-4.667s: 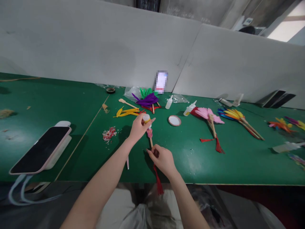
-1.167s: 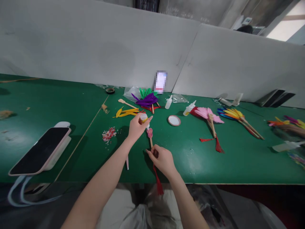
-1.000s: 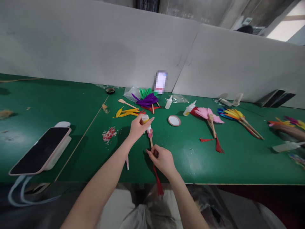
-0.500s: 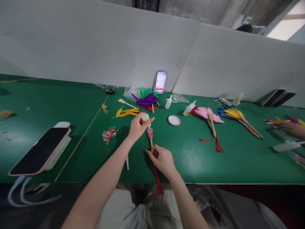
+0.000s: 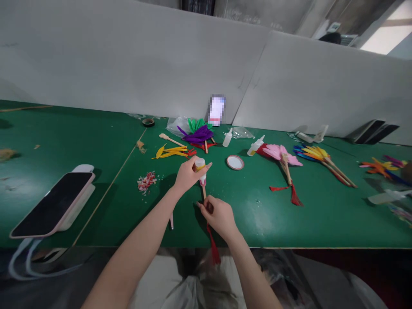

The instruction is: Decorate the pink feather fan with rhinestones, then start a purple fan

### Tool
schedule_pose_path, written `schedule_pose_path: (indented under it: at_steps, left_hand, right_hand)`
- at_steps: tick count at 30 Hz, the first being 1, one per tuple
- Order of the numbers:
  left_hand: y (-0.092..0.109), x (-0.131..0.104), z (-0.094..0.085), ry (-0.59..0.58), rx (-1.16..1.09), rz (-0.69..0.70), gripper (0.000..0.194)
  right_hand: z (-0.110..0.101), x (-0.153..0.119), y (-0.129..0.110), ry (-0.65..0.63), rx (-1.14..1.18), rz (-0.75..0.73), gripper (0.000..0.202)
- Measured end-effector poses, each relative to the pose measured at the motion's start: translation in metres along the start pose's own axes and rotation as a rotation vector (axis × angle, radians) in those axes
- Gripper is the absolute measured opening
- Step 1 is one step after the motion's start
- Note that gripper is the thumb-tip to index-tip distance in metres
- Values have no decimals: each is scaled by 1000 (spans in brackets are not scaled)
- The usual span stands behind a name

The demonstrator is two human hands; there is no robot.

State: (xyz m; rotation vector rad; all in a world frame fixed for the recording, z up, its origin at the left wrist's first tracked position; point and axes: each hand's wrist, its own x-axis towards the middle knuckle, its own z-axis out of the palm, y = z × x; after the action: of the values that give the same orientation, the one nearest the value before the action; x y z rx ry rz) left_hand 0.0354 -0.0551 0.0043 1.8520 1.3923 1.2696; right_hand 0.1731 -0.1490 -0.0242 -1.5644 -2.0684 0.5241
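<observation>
My left hand (image 5: 188,174) is closed round a small white glue bottle (image 5: 200,165) with a yellowish band, turned nozzle down. Its tip is over the pink-covered head of a wooden fan handle (image 5: 204,193); whether they touch I cannot tell. My right hand (image 5: 219,214) pinches that handle near its lower end. From below the fingers a red tassel (image 5: 214,251) hangs over the table edge. Beside my left forearm lies a thin pale stick (image 5: 171,221), partly hidden. A heap of red and white bits (image 5: 147,182) is to the left.
Yellow feathers (image 5: 172,152), a purple and green feather fan (image 5: 198,135) and a second bottle (image 5: 228,138) lie beyond my hands. A round lid (image 5: 235,162), a pink feather fan (image 5: 280,153) and a multicoloured one (image 5: 317,154) are rightward. A phone (image 5: 54,204) sits left.
My left hand has moved slightly right and down with the glue bottle, which now covers most of the pink head. My right hand stays put. At far right, another person's hand has drawn back.
</observation>
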Motion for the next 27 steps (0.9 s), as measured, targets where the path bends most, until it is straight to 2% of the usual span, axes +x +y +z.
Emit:
schedule_pose_path:
  at_steps: [3, 8, 12, 17, 21, 27]
  left_hand:
    - [0, 0, 0, 56, 3, 0, 29]
    - [-2, 1, 0, 22, 33, -20, 33]
    - [-3, 1, -1, 83, 16, -27, 32]
    - [-2, 1, -2, 51, 1, -39, 35]
    - [-3, 1, -1, 96, -4, -41, 31]
    - [-4, 0, 0, 1, -30, -45, 31]
  right_hand:
    - [0, 0, 0, 8, -6, -6, 26]
    - [2, 1, 1, 17, -14, -17, 26]
    - [2, 0, 1, 24, -16, -21, 27]
    - [1, 0, 1, 25, -23, -29, 26]
    - [0, 1, 0, 23, -19, -29, 26]
    - [0, 1, 0, 8, 3, -13, 26]
